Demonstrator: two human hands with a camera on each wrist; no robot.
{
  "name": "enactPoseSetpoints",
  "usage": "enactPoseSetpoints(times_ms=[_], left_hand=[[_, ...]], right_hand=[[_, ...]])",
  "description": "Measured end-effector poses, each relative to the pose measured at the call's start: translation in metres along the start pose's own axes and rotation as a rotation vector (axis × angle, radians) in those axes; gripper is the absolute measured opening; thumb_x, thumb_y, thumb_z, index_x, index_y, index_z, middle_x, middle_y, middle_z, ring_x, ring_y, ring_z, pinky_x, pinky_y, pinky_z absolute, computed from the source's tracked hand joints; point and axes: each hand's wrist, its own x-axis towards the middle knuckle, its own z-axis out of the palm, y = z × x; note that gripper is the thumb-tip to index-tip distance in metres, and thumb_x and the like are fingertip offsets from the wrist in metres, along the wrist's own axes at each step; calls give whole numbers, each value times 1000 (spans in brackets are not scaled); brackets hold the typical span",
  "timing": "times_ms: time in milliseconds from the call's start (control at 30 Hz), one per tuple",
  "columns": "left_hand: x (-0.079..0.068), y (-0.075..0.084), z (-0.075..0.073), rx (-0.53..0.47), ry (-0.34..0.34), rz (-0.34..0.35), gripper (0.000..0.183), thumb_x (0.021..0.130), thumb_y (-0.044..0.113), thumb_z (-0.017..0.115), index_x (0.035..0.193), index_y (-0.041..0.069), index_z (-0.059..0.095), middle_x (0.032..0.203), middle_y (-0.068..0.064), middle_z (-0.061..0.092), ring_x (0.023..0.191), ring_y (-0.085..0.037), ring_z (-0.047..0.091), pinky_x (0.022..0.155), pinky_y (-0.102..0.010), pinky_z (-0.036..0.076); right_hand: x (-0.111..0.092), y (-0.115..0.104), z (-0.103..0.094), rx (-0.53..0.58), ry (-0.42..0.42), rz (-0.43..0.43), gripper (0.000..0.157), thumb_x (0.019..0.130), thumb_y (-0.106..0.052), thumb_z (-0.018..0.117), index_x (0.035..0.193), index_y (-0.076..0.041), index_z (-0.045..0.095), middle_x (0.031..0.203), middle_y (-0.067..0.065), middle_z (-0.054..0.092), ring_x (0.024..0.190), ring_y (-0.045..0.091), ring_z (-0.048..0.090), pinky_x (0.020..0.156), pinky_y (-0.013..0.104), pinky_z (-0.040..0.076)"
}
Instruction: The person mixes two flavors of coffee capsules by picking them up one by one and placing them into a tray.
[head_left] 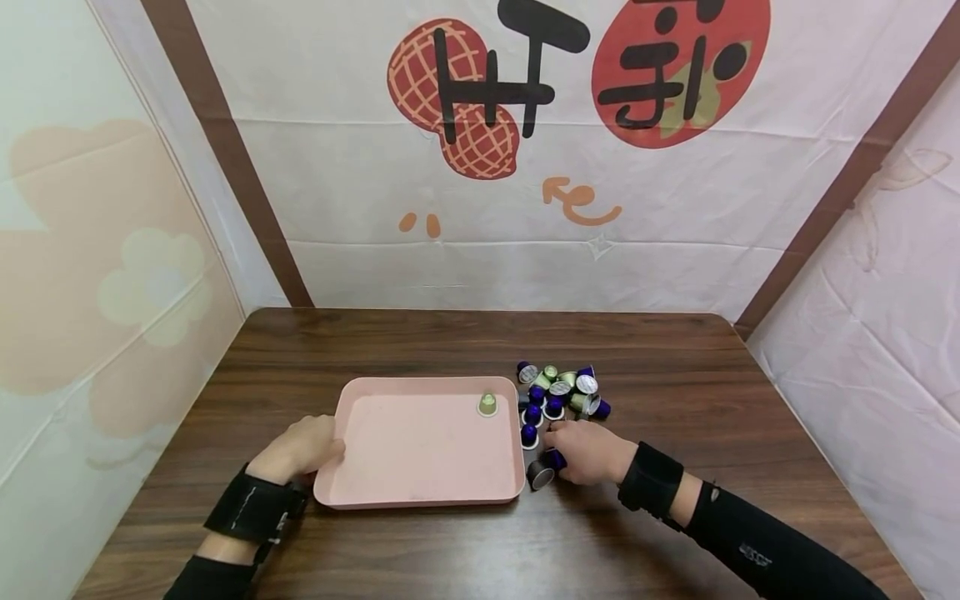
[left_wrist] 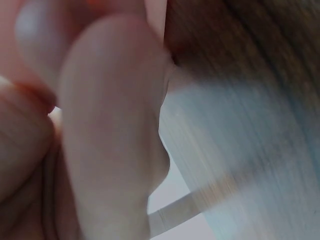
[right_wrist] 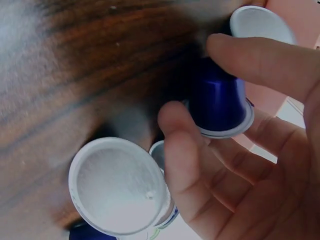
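Note:
My left hand (head_left: 303,447) grips the left rim of a pink tray (head_left: 420,502); its fingers fill much of the left wrist view. One green coffee capsule (head_left: 487,405) stands in the tray's far right corner. Right of the tray, my right hand (head_left: 588,451) has thumb and fingers around a dark blue coffee capsule (right_wrist: 217,100), low over the table. A dark capsule (head_left: 540,476) lies on its side by the tray's right rim, its silver lid facing the near side. In the right wrist view a silver-lidded capsule (right_wrist: 117,187) lies beside the fingers.
Several blue and green capsules (head_left: 559,389) lie clustered beyond my right hand, some upright, some on their sides. The wooden table (head_left: 645,350) meets a printed cloth backdrop (head_left: 480,275) at the back, with cloth at both sides.

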Motion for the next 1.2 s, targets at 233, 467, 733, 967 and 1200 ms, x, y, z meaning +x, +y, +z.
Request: enactPoseSetpoints(times_ms=[233,467,733,967,1200], left_hand=[[-1,3,-2,-10,1,6,9,79,9,52,74,2,55,62,-5,50,53,-19,49,48,-29,37],[1,0,0,-5,-2,-1,10,79,9,52,73,3,55,61,-5,50,52,-19,49,47,-29,37],[1,-2,2,12,13,7,9,78,11,54,75,2,55,65,-7,52,57,-21,51,50,-32,40],[0,-1,1,-11,2,2,9,78,9,53,76,2,56,64,-7,52,54,-21,51,48,-31,40],[-2,-2,0,-32,3,-8,8,78,9,52,76,2,56,62,-6,51,51,-20,50,46,-30,40]], right_hand=[[0,1,1,11,-7,38,30,75,-14,76,101,-7,65,91,2,60,74,10,55,68,30,52],[-4,1,-8,25,60,27,28,76,-14,74,101,-6,64,87,0,60,72,9,51,65,28,49],[-2,-13,-32,79,128,-14,28,79,-15,71,104,-5,64,90,0,61,74,8,50,65,24,47],[15,-33,-54,79,188,-82,23,81,-17,70,100,-7,63,84,-3,56,69,8,46,59,21,41],[40,-55,-68,68,130,-128,31,83,-19,69,110,-6,60,80,-3,51,58,6,42,54,19,37]])
